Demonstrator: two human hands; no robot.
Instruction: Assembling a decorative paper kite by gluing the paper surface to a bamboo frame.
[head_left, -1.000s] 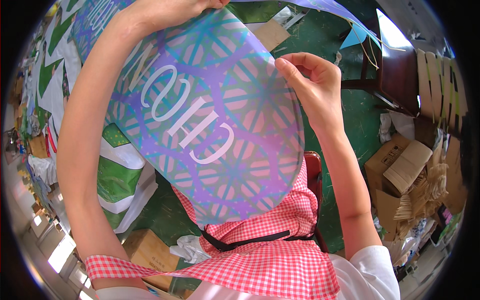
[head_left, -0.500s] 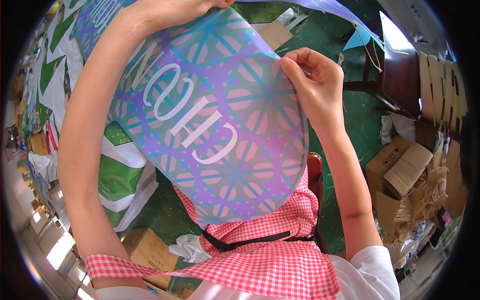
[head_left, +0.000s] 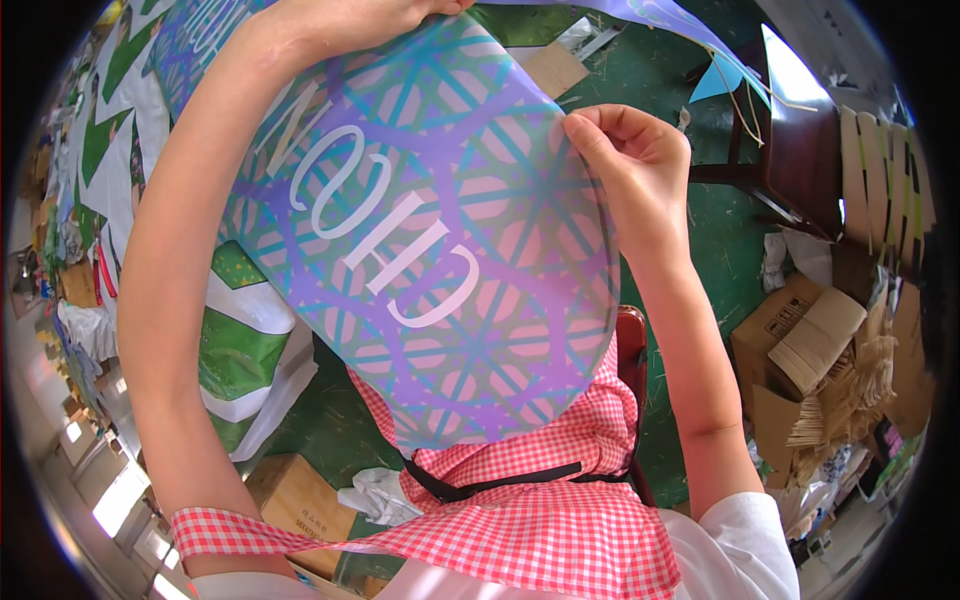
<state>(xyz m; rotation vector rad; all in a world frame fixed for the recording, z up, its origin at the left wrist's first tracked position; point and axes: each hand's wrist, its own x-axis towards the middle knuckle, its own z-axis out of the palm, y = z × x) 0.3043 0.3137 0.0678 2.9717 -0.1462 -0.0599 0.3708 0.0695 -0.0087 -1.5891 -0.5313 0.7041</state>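
A purple, teal and pink patterned fabric banner [head_left: 530, 290] with a rounded lower end and large white mirrored lettering hangs in front of me, its lower end over my lap. With thumb and bent fingers, my right hand [head_left: 640, 165] pinches the banner's right edge. At the top of the picture my left hand [head_left: 375, 20] reaches across the cloth, its fingertips closed at the banner's upper edge and partly cut off by the frame. Another stretch of the same patterned cloth [head_left: 200, 50] continues beyond my left forearm.
Dark wooden furniture [head_left: 800, 180] stands at the right, with a strip of purple cloth and loose cords near it. Below it are cardboard boxes [head_left: 800, 340] and stacked paper. At the left lie green and white printed sheets [head_left: 240, 350]. A carton [head_left: 300, 500] sits on the green floor.
Almost nothing differs. My right hand and the banner's edge have shifted very slightly right and down; both hands keep their hold.
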